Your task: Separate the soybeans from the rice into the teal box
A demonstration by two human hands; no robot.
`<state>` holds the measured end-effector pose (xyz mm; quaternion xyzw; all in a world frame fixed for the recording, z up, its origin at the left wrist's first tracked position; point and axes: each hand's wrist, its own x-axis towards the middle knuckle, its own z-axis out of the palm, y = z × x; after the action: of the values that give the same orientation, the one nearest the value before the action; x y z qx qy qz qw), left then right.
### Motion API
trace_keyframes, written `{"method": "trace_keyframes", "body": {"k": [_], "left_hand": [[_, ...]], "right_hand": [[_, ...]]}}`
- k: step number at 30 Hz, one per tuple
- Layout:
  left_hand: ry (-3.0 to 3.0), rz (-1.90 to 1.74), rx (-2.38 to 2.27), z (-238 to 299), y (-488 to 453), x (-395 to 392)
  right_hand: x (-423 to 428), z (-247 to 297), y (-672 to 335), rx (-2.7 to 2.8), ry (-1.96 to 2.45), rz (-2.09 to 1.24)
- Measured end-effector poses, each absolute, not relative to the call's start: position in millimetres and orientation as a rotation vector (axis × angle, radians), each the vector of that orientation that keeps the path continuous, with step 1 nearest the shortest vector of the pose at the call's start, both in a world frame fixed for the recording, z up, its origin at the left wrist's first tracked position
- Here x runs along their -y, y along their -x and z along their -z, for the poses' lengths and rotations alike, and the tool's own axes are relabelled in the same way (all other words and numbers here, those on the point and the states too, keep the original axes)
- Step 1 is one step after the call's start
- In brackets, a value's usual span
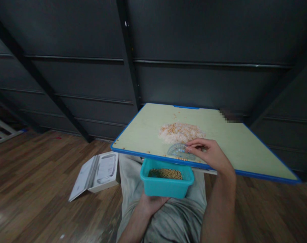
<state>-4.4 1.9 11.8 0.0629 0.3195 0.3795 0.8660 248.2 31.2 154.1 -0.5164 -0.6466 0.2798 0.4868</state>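
Note:
My right hand (pixel 205 152) pinches a clear protractor (pixel 174 150) that lies against the pale green board near its front edge. A few soybeans (pixel 181 159) sit in a row between the protractor and the blue rim. Behind the protractor spreads a pile of white rice mixed with soybeans (pixel 178 132). Below the board's front edge, my left hand (pixel 153 204) supports a teal plastic tub (pixel 165 187) from underneath; its fingers are partly hidden by the tub. Many soybeans (pixel 165 173) cover the tub's bottom.
The board (pixel 234 145) has a blue rim, with a few stray soybeans near its left front edge. On the wooden floor (pixel 49 168) to the left lies an opened white box (pixel 105 172). A dark panelled wall (pixel 92 77) rises behind the board.

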Motion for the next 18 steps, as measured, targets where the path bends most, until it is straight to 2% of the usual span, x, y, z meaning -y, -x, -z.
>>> {"method": "trace_keyframes", "body": {"k": [12, 18], "left_hand": [[-0.173, -0.797, -0.703, -24, 1, -1], [-0.268, -0.793, -0.695, -13, 3, -2]], "right_hand": [[-29, -157, -247, 1.550, 1.256, -0.723], [-26, -159, -246, 1.536, 1.233, -0.690]]}}
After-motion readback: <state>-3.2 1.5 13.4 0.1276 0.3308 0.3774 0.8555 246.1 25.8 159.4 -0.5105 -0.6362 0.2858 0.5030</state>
